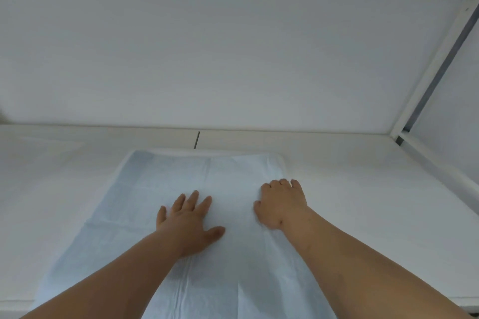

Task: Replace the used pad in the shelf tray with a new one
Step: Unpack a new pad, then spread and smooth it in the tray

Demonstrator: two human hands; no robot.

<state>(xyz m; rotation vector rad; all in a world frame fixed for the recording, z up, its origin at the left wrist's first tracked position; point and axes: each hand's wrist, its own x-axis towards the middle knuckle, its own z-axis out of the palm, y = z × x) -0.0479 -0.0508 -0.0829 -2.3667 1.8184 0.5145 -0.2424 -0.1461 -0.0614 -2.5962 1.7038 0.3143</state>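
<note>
A light blue creased pad lies spread on the white shelf tray, its far edge close to the tray's back wall. My left hand presses flat on the middle of the pad with its fingers spread. My right hand sits at the pad's right part with its fingers curled under and the thumb against the sheet, gripping the pad there. Both forearms reach in from the bottom of the view and cover the pad's near end.
A tall white back panel rises behind the tray. A white frame post runs diagonally at the right. A short dark seam marks the tray's back lip. Bare white tray floor flanks the pad on both sides.
</note>
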